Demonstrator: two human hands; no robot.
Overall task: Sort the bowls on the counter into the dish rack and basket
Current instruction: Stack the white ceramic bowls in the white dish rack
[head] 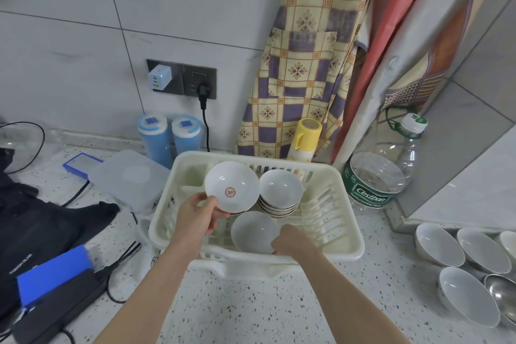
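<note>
Two bare forearms reach up from 6 o'clock into the cream dish rack [346, 232]. The left hand [196, 218] grips the rim of a tilted white bowl with a red emblem [231, 186]. The right hand [290, 240] pinches a plain white bowl [252, 229] at its 4 o'clock edge. A stack of bowls [280, 193] sits at the rack's 1 o'clock; more bowls [469, 257] wait on the surface [251, 313] at 3 o'clock.

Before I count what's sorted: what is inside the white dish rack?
Inside the dish rack: a stack of bowls, a crested bowl held tilted by the left hand, and a plain bowl gripped by the right hand. The rack floor beneath them is hidden.
</note>
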